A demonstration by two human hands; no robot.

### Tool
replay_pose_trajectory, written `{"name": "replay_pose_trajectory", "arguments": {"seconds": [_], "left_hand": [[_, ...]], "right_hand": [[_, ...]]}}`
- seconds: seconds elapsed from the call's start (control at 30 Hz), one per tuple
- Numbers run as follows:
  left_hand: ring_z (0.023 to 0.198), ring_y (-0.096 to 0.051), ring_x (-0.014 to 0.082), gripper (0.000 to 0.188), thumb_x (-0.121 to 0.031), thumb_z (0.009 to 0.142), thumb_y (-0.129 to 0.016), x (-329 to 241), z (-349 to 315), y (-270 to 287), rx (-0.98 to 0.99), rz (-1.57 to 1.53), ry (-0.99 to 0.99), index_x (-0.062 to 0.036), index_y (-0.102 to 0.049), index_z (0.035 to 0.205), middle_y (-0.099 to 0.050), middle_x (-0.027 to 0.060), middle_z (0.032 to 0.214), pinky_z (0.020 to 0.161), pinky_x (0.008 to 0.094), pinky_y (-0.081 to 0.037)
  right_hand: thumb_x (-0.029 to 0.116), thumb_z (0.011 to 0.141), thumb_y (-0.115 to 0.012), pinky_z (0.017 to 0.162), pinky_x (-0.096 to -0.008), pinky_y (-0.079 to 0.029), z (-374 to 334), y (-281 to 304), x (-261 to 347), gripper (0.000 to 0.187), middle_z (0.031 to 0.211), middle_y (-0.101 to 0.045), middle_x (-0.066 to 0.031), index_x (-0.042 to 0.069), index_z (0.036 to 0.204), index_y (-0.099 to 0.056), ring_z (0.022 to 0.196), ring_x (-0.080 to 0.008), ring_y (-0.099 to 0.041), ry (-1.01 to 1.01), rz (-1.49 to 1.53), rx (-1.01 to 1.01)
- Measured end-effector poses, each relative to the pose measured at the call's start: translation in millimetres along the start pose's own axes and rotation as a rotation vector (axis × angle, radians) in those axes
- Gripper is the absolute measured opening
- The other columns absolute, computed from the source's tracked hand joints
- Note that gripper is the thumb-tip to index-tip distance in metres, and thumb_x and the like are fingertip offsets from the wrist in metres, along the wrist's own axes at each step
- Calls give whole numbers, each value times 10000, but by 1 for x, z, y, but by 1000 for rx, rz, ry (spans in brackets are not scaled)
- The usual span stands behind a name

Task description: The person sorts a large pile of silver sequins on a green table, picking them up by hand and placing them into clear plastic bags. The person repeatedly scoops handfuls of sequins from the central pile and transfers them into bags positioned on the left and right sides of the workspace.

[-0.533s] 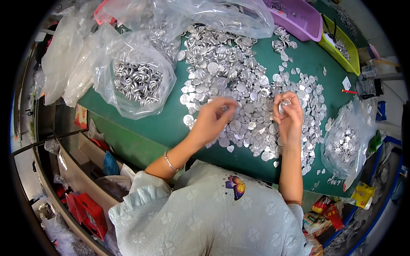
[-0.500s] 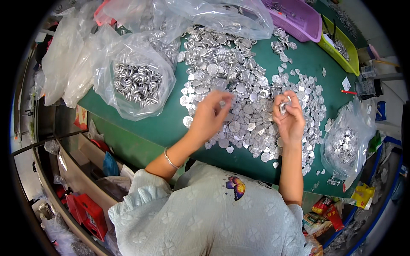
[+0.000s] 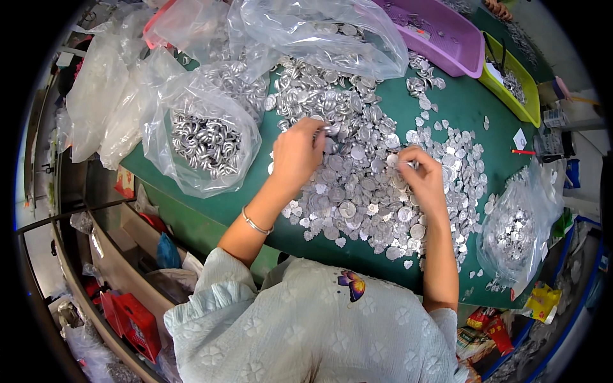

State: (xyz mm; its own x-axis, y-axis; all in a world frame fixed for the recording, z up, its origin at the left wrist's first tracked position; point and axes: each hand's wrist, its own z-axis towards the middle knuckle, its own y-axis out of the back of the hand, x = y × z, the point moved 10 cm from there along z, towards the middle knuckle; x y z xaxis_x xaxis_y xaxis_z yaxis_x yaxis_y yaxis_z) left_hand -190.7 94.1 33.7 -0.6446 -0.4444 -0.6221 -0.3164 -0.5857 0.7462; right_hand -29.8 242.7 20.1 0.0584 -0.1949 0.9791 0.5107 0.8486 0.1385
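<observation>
While the left hand (image 3: pixel 299 152) and right hand (image 3: pixel 424 179) sit over opposite sides of it, the loose heap of flat silver metal discs and leaf-shaped pieces (image 3: pixel 357 191) lies between them on the green desk (image 3: pixel 465 102), without a common long axis. Left fingers are bent, grip unconfirmed; right thumb and fingers nearly meet, contents undetermined. Against the earlier frame, the left hand is farther forward; the right shows no silver piece in its curl.

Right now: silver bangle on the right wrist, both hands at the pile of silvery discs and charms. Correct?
No: the head view shows the silver bangle on the left wrist, not the right. The rest stands: left hand and right hand are both at the pile of silvery discs and charms.
</observation>
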Motion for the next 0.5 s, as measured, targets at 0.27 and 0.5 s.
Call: {"name": "replay_pose_trajectory", "arguments": {"seconds": [0.27, 0.5], "left_hand": [[638, -581, 291, 105, -49, 831, -569, 11, -9, 15, 53, -4, 80, -27, -624, 918, -592, 131, 826, 601, 356, -449], [547, -508, 222, 98, -42, 839, -575, 13, -17, 16, 112, -90, 31, -7, -624, 916, -564, 123, 789, 540, 313, -405]], "right_hand": [[53, 788, -621, 445, -248, -335, -15, -22, -46, 105, 792, -532, -7, 64, 892, -621, 569, -72, -455, -665, 449, -37], [155, 740, -711, 568, -362, -436, 13, -36, 2, 178, 799, -541, -78, 59, 870, -634, 616, -250, -555, -87, -734, 3]]}}
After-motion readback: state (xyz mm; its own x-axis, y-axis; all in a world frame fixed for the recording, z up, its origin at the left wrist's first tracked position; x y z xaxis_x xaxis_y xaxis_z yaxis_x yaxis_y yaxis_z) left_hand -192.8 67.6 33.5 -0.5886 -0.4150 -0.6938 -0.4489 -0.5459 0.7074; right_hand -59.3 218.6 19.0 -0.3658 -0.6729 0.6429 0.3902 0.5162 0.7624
